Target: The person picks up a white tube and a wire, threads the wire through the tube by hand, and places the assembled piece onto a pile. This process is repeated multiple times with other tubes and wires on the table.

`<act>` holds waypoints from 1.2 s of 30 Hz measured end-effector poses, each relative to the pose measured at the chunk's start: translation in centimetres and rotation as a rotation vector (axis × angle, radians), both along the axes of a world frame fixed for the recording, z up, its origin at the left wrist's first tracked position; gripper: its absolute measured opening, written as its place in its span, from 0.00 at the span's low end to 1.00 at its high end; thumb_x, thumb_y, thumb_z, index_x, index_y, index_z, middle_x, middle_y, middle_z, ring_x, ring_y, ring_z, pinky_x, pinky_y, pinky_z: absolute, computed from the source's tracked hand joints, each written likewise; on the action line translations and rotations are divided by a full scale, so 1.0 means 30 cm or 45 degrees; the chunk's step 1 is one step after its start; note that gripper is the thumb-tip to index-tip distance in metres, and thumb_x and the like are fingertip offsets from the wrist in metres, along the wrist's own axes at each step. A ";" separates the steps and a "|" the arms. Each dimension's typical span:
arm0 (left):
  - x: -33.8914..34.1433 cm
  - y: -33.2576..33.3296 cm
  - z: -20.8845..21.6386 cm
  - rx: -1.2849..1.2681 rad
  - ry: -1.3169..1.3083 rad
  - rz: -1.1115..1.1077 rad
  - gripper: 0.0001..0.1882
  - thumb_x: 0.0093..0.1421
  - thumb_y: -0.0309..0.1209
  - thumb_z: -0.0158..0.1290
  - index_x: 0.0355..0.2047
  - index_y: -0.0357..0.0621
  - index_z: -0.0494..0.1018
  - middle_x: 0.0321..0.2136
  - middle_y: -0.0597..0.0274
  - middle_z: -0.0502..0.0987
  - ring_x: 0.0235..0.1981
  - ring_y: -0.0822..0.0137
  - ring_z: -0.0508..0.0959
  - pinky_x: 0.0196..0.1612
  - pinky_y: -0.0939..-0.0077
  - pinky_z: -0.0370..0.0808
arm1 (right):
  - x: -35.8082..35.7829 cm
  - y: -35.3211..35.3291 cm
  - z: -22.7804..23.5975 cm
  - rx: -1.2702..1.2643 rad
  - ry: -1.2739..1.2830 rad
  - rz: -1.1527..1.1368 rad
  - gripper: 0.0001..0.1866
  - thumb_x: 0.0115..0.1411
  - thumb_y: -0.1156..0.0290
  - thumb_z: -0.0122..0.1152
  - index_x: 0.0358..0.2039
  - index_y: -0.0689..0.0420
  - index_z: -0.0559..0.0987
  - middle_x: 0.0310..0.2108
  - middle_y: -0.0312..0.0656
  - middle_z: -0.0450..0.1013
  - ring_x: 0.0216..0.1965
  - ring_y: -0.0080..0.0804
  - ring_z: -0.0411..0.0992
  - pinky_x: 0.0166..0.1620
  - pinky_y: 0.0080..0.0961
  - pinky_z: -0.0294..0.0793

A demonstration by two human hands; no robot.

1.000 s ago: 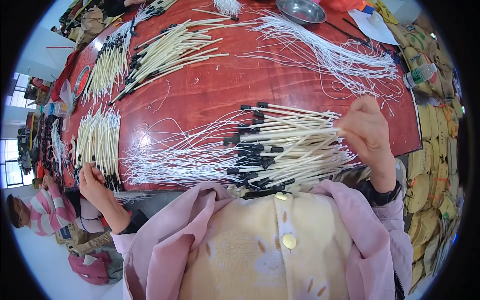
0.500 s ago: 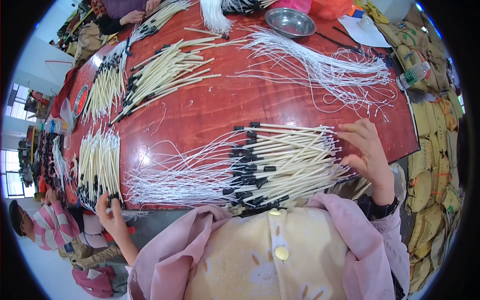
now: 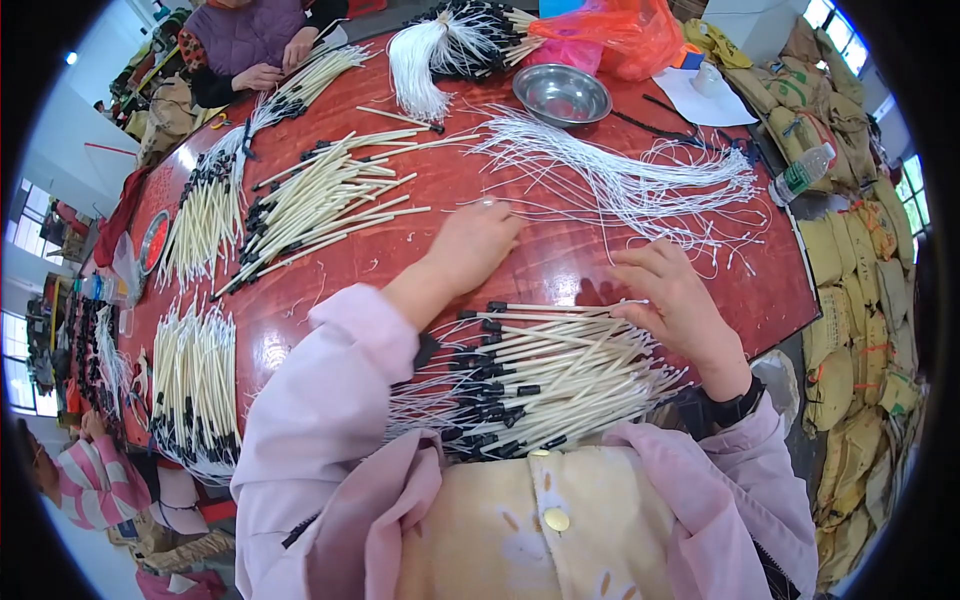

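Note:
My left hand lies over the middle of the red table, back up and fingers curled in. Its fingertips are at the loose left ends of a spread of white cords; what they grip is hidden. My right hand is open, thumb and fingers apart, with the thumb by the tip of the topmost stick in a pile of pale sticks. These sticks have black end pieces and white cords trailing left, partly covered by my left sleeve.
More stick bundles lie to the left and farther back. A metal bowl, a red plastic bag and a plastic bottle are beyond. Stacked sacks line the right. Another person's hands work at the far left.
My left hand has swung from the left bundle up and right to the white cords. My right hand has shifted left to the stick tips. The view has tilted upward slightly.

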State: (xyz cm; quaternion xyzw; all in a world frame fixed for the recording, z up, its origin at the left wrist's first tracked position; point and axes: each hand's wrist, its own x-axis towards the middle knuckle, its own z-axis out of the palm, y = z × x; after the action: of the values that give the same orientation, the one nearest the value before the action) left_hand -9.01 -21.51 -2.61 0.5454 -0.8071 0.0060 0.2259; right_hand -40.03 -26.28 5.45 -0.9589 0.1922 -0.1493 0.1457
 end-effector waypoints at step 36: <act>0.061 0.186 0.002 0.374 0.459 0.583 0.09 0.59 0.33 0.59 0.33 0.39 0.78 0.29 0.47 0.81 0.35 0.47 0.82 0.38 0.55 0.78 | 0.149 -0.105 -0.179 -0.081 0.267 0.104 0.39 0.58 0.51 0.63 0.58 0.73 0.73 0.66 0.50 0.66 0.60 0.52 0.64 0.65 0.43 0.63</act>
State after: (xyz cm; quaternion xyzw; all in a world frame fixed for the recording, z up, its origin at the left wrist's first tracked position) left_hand -7.19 -15.93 -2.55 0.7319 -0.6026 -0.1568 0.2768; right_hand -35.56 -29.42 0.09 -0.9804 0.1623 -0.0481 0.1004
